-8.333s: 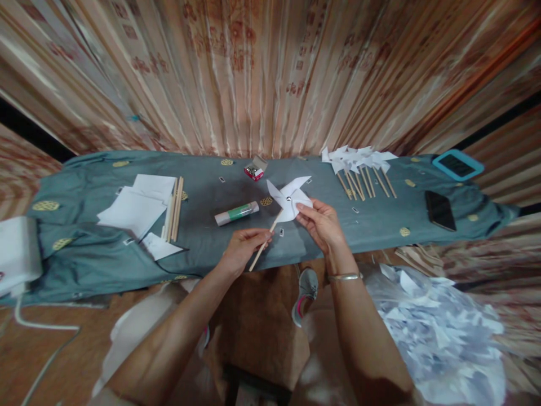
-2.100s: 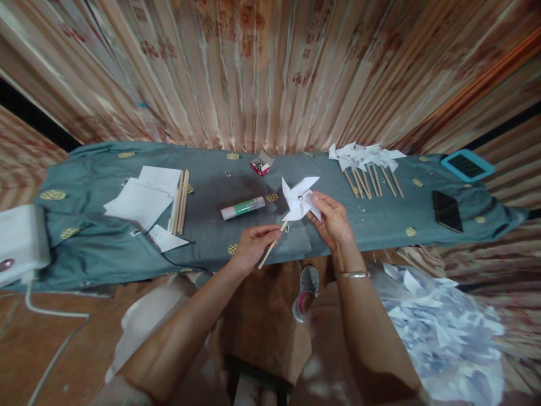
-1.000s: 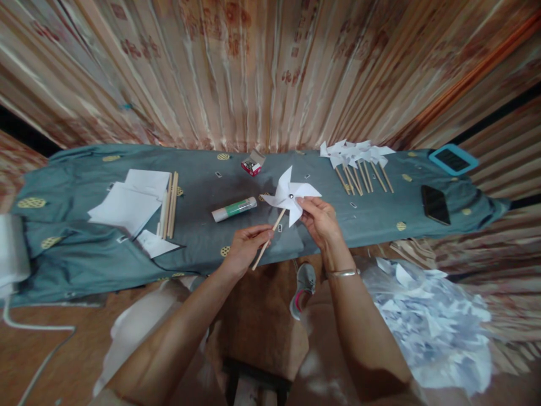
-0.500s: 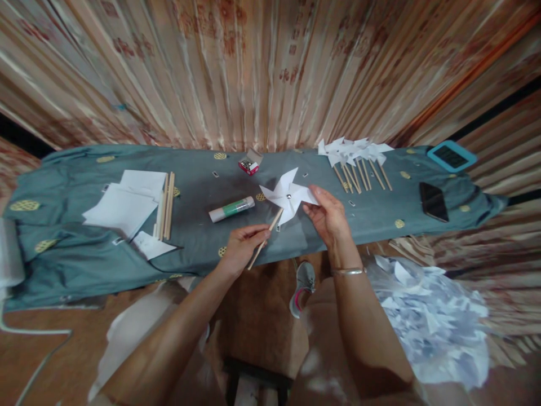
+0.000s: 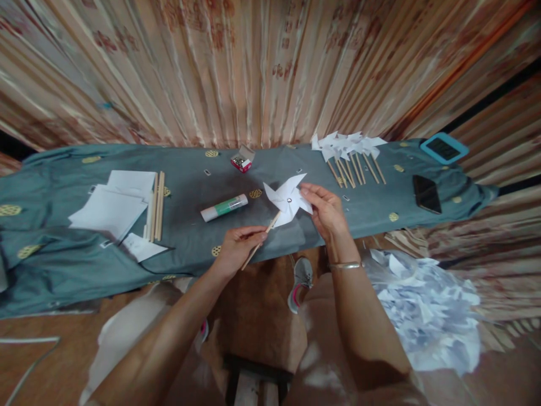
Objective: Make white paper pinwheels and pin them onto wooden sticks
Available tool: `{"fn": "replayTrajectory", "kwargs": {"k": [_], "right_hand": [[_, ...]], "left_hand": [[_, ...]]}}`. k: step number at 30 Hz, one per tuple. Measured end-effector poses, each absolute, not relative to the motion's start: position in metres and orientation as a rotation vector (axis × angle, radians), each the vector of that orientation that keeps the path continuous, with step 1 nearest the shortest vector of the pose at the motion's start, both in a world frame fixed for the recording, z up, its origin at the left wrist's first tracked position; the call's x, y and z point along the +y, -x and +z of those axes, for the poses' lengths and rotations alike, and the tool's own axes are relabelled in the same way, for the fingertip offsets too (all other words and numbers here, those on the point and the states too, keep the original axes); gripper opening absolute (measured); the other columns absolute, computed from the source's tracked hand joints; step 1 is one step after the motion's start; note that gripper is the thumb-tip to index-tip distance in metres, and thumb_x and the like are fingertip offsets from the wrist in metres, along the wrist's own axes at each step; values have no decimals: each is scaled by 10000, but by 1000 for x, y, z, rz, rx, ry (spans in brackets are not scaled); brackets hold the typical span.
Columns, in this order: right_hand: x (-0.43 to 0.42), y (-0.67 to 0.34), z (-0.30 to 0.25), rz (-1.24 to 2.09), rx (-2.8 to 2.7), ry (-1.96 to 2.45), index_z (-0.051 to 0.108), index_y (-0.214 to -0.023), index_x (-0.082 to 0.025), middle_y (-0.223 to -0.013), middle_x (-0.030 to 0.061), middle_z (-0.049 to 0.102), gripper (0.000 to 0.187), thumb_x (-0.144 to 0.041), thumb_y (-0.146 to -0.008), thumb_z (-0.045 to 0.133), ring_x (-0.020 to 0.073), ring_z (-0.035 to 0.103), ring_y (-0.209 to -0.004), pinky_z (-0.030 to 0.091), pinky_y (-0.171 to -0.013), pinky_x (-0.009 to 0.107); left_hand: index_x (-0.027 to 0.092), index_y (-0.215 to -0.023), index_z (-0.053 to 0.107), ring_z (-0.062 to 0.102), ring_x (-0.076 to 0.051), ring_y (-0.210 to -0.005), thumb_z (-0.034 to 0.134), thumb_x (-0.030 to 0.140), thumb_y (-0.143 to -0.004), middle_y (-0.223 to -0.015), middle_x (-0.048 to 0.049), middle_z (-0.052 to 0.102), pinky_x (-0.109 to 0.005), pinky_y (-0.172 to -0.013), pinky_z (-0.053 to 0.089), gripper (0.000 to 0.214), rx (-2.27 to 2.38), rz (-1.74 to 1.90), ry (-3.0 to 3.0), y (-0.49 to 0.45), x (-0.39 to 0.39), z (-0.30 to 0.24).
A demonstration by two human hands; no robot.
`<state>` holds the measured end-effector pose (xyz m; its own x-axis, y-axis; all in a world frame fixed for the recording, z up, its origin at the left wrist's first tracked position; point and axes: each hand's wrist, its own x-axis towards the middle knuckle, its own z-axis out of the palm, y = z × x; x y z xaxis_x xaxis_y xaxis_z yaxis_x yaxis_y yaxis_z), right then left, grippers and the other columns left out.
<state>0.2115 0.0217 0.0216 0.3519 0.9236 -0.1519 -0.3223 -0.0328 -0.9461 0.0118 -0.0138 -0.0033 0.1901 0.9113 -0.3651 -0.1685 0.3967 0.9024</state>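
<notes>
Paper pinwheel (image 5: 287,210), white, one: held over the cloth (image 5: 186,169), between the hands; silver pin (image 5: 289,200) at its centre. Stick (image 5: 273,223), wooden: pinched in the left hand (image 5: 239,245), below the blades. Right hand (image 5: 327,211): thumb and fingers closed on a right-side blade. Handling, as judged: stick firm, blade lightly held, folds uncrushed. Just ahead of the left hand: glue stick (image 5: 224,207); farther ahead, red box (image 5: 240,164). Beyond the right hand: grouped pinwheels (image 5: 346,145). Well left: loose sticks (image 5: 159,206), paper sheets (image 5: 110,210).
</notes>
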Motion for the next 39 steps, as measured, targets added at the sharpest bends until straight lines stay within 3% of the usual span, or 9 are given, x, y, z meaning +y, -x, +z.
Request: {"fn": "replayTrajectory", "kwargs": {"k": [8,15,24,29,35,39], "right_hand": [[18,-215,20,1146,-683,1242,731,-786,-206,-735,17,749,364,-333,-482,886,174,680,-716,566,-683,318],[14,-211,25,1219,-654,1248,720,-703,-196,-679,-5,736,340,-312,-443,907,113,642,-616,530,-588,228],[12,-209,28,1307,-686,1296,743,-744,-190,-660,-37,730,392,-290,-410,923,49,600,-543,501,-522,134],[12,-209,29,1300,-705,1306,742,-755,-183,-655,-38,723,368,-294,-449,914,39,589,-512,497,-501,123],[14,-210,32,1258,-611,1302,679,-630,-173,-510,-49,661,300,-323,-499,903,40,593,-451,484,-452,103],[16,-208,32,1234,-558,1340,671,-633,-169,-483,-45,651,253,-319,-591,870,46,589,-419,480,-423,108]], "left_hand": [[177,-736,787,528,-107,-584,863,373,-492,-620,-10,681,-240,-609,431,322,1119,906,-854,-12,-14,-2],[173,-742,787,544,-110,-589,875,377,-465,-622,-12,683,-239,-611,441,355,1131,914,-810,-12,-12,-1],[182,-740,792,544,-98,-573,891,396,-451,-606,-10,686,-216,-578,442,373,1116,933,-798,-11,-12,-2],[181,-728,794,542,-90,-561,897,381,-438,-605,-11,692,-205,-566,440,368,1108,934,-781,-12,-13,0],[174,-733,792,530,-95,-543,889,411,-426,-579,-6,675,-217,-551,432,399,1124,918,-815,-12,-12,-4],[175,-737,790,533,-90,-558,887,394,-450,-597,-3,680,-215,-573,439,373,1119,919,-825,-12,-12,-5]]}}
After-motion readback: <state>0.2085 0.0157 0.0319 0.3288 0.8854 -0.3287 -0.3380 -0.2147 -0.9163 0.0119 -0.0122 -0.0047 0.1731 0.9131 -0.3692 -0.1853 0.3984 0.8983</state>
